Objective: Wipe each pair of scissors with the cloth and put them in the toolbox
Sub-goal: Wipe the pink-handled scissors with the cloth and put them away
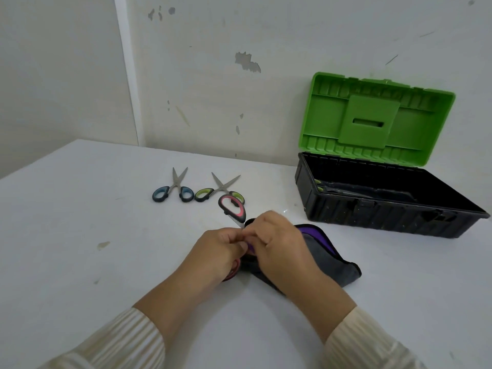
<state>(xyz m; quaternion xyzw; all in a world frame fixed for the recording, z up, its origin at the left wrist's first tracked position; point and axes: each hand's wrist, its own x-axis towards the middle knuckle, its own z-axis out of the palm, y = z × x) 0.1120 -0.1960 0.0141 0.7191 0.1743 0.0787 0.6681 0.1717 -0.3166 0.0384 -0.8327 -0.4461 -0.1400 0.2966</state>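
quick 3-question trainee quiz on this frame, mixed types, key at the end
1. True or false: the toolbox lid is shut.
2. Which scissors are in the hands? A blue-handled B green-handled C pink-handled
3. How many pairs lie untouched on the table?

Key:
1. False; the green lid stands open.
2. C. The pink-handled scissors are held by the left hand and right hand over the cloth.
3. Two: the blue-handled scissors and green-handled scissors.

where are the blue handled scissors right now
In the head view the blue-handled scissors lie untouched on the white table, left of centre near the wall, just left of the green-handled scissors, blades pointing at the wall.
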